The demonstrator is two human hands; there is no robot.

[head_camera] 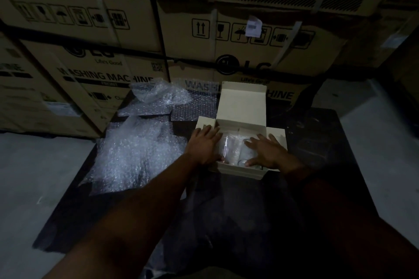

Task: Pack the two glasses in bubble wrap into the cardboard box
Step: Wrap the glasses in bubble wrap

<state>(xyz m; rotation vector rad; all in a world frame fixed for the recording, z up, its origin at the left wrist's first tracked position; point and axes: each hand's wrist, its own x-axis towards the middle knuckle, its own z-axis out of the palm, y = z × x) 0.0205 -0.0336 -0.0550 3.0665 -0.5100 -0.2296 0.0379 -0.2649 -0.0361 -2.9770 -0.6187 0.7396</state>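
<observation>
A small pale cardboard box (242, 104) stands open on a dark table, its lid flap raised at the back. Inside lie two glasses in bubble wrap (233, 149), side by side. My left hand (205, 145) rests flat on the box's left edge and side flap, fingers spread. Flat over the right bundle and the box's right edge lies my right hand (265, 152), fingers spread. Neither hand closes around anything.
Loose sheets of bubble wrap (133, 156) cover the table's left part, with a crumpled heap (156, 95) further back. Large stacked washing-machine cartons (238, 36) form a wall behind the dark table (317, 133). Grey floor lies to either side.
</observation>
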